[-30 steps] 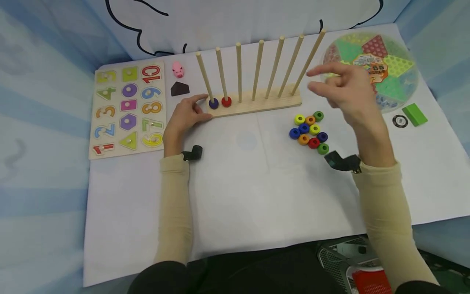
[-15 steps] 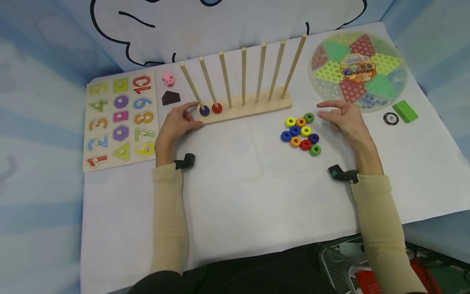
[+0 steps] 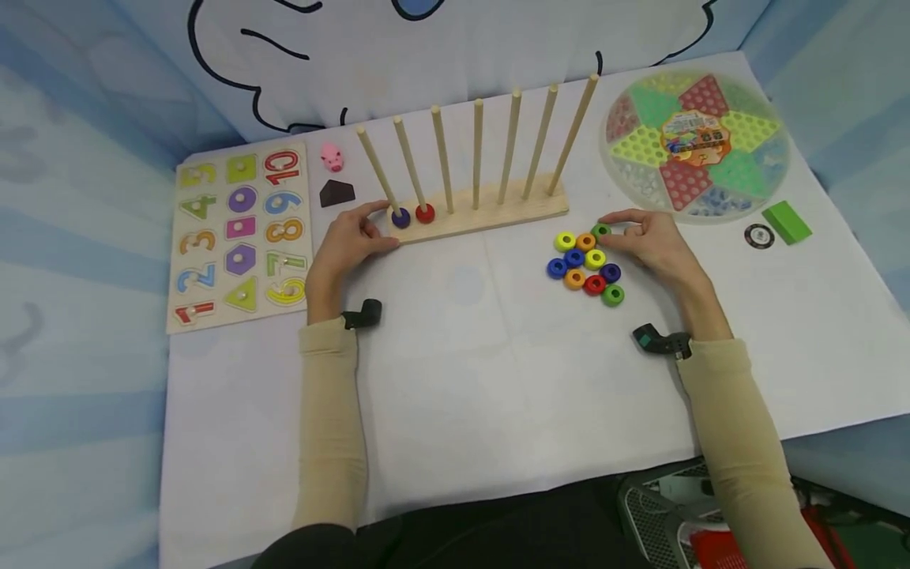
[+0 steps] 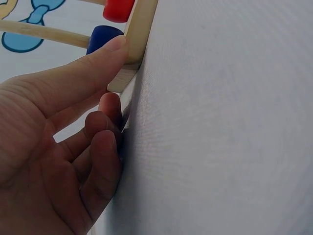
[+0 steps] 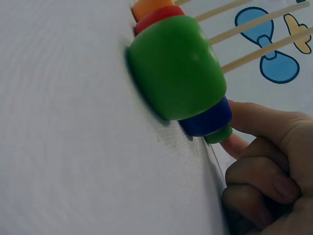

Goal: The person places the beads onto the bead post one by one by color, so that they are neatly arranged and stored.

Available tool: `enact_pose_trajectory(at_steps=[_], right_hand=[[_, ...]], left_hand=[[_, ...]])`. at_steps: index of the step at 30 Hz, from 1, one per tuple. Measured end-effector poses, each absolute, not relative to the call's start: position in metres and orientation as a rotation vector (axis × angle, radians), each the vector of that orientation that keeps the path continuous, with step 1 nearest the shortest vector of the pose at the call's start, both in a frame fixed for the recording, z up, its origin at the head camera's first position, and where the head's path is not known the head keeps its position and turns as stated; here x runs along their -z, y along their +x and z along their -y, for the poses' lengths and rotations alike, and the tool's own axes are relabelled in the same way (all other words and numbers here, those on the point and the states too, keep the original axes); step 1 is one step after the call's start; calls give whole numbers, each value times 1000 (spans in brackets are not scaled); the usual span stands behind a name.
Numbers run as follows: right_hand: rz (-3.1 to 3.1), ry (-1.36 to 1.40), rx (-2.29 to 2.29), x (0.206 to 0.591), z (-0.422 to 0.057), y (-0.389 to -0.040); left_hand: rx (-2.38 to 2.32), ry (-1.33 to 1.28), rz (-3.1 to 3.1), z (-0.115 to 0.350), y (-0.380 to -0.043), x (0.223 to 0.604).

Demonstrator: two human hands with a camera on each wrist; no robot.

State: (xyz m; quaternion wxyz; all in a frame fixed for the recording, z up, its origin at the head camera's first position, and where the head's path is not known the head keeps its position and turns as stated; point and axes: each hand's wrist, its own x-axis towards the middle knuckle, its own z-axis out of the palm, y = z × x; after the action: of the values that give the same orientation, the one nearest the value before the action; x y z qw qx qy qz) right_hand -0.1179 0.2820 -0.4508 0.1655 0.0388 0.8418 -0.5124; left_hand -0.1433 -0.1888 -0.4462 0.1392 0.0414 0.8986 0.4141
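A wooden base point(image 3: 490, 213) with several upright pegs stands at the back middle of the table. A dark blue bead point(image 3: 401, 218) and a red bead point(image 3: 425, 213) sit at the foot of its two leftmost pegs. My left hand point(image 3: 348, 245) grips the base's left end between thumb and index finger; in the left wrist view the thumb point(image 4: 110, 51) lies against it. My right hand point(image 3: 657, 249) pinches a green bead point(image 3: 601, 231) at the far corner of a cluster of loose beads point(image 3: 595, 259). In the right wrist view, nearer beads partly hide that green one.
A number puzzle board point(image 3: 238, 237) lies left, beside a pink pig figure point(image 3: 332, 156) and a dark brown block point(image 3: 336, 193). Back right lies a round Chinese checkers board point(image 3: 697, 142), with a black-and-white chip point(image 3: 759, 236) and a green block point(image 3: 787, 222) before it.
My right hand has come down from beside the rightmost peg to the bead cluster and closed thumb and index finger on the green bead. The left hand keeps its hold on the base.
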Motion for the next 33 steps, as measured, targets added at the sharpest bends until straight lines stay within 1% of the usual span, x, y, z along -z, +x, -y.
enact_pose_trajectory(at_steps=[4, 9, 12, 14, 20, 24, 27, 30, 33], right_hand=[[-2443, 94, 1387, 451, -280, -115], [-2484, 109, 1407, 450, -279, -112], [-2490, 96, 1507, 436, -274, -108], [-2495, 34, 1595, 417, -264, -105], [-2407, -326, 1873, 333, -202, -114], [-2388, -530, 1888, 288, -153, -127], [-2456, -594, 1807, 271, -120, -138], [-2543, -557, 1689, 266, -95, -149], [-2629, -492, 1568, 267, -81, -156]], left_hand=[[-1182, 117, -2598, 188, -142, 449], [-1180, 113, -2601, 188, -137, 455], [-1182, 98, -2587, 188, -134, 459], [-1176, 99, -2579, 188, -132, 462], [-1174, 107, -2608, 189, -133, 460], [-1166, 122, -2619, 190, -136, 453], [-1162, 130, -2622, 189, -137, 448], [-1165, 148, -2631, 189, -138, 445], [-1172, 165, -2637, 187, -140, 444]])
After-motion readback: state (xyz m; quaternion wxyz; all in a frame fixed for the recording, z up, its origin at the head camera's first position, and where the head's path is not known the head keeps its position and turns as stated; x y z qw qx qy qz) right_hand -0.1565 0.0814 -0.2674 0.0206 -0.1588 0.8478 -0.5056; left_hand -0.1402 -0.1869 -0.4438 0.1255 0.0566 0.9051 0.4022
